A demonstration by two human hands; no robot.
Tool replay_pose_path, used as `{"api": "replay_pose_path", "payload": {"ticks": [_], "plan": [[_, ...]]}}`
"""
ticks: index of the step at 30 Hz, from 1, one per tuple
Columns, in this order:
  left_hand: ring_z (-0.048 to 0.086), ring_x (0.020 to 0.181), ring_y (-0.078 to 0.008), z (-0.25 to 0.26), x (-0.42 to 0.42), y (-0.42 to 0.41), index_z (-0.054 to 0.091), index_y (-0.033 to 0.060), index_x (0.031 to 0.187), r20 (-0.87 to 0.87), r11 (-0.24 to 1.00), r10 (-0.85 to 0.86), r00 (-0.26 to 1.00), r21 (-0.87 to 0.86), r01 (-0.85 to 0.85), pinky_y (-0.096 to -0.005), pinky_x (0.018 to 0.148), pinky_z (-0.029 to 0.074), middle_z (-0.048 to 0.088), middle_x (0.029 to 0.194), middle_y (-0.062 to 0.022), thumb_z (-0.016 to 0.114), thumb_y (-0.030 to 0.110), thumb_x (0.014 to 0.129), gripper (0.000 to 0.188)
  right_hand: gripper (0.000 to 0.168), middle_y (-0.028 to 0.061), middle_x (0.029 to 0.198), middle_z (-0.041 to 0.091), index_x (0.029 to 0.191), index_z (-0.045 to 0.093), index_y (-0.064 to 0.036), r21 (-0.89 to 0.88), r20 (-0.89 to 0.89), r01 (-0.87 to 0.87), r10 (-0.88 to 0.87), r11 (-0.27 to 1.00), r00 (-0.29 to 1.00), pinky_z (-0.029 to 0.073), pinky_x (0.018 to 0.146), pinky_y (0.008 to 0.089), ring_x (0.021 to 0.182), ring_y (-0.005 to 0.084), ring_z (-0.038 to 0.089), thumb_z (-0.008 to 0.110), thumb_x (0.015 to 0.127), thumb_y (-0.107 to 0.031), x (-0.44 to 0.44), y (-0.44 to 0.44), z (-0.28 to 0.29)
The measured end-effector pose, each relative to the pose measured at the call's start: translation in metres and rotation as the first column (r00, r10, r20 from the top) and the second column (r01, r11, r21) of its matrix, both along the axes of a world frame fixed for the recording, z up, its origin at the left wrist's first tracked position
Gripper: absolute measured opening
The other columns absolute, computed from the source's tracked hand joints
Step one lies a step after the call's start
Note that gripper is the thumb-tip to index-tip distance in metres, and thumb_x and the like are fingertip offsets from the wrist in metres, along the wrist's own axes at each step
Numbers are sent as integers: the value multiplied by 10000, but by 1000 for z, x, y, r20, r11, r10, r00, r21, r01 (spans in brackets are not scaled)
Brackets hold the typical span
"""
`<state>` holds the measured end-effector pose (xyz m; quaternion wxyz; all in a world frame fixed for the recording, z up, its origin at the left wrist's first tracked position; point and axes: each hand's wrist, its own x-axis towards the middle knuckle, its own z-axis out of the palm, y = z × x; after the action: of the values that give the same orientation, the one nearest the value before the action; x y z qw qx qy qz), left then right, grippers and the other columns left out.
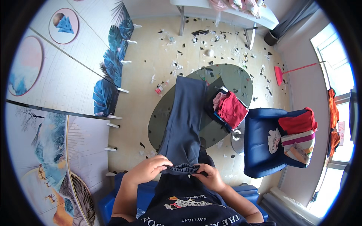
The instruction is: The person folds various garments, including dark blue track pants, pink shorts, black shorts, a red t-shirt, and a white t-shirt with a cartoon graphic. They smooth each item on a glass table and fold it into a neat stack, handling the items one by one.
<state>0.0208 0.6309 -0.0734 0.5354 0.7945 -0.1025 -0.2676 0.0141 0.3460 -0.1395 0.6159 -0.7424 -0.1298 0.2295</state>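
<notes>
Dark grey-blue trousers (185,118) with a gathered elastic waistband (183,168) stretch away from my body, one leg laid over the other or folded together. My left hand (154,167) pinches the left end of the waistband, and my right hand (209,176) pinches its right end. The far hems lie over an oval glass tabletop (164,118). To the right of the trousers sits a pile of folded clothes, with a red garment (232,108) on top and a pink cloth (219,100) beside it.
A blue armchair (257,141) at the right holds a red cloth (298,121) and a striped cloth (305,141). Scraps litter the floor (141,76). A red dustpan (278,75) stands near the wall, a white table (195,4) at the back. Printed folding panels (84,62) line the left.
</notes>
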Motion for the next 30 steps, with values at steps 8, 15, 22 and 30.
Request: {"api": "replay_pose_path", "payload": {"ticks": [8, 15, 22, 30], "plan": [[594, 981, -282, -63, 31, 12, 612, 54, 1126, -189, 998, -45, 981, 23, 50, -349, 863, 460, 596, 1057, -99, 537, 106, 960, 190, 196, 67, 792, 578, 827, 565, -16, -54, -103, 35, -41, 998, 994, 450, 621, 271, 680, 159, 555, 757, 802, -44, 20, 13, -48], [576, 1020, -292, -152, 158, 19, 598, 52, 1082, 31, 998, -39, 999, 41, 38, -362, 903, 450, 586, 1044, -112, 557, 73, 924, 165, 204, 72, 744, 550, 805, 555, -14, -115, 96, 107, -96, 988, 991, 443, 633, 283, 691, 167, 541, 758, 782, -30, 153, 29, -124], [507, 1181, -281, -280, 317, 18, 587, 62, 1143, 292, 988, -28, 956, 154, -18, -365, 1032, 387, 556, 1215, -119, 600, 69, 898, 245, 232, 66, 738, 530, 853, 517, -10, -140, 311, 287, -233, 948, 922, 449, 635, 287, 673, 149, 500, 739, 805, -56, 302, 44, -244], [346, 1332, -429, -414, 240, 11, 270, -9, 1451, 348, 679, 435, 831, 480, -556, -477, 1106, 298, 382, 1388, -306, 704, 364, 851, 829, 544, 242, 1378, 452, 1305, 476, -3, -207, 426, 320, -209, 925, 880, 361, 1078, 416, 1290, 394, 435, 719, 827, -92, 265, 53, -336]]}}
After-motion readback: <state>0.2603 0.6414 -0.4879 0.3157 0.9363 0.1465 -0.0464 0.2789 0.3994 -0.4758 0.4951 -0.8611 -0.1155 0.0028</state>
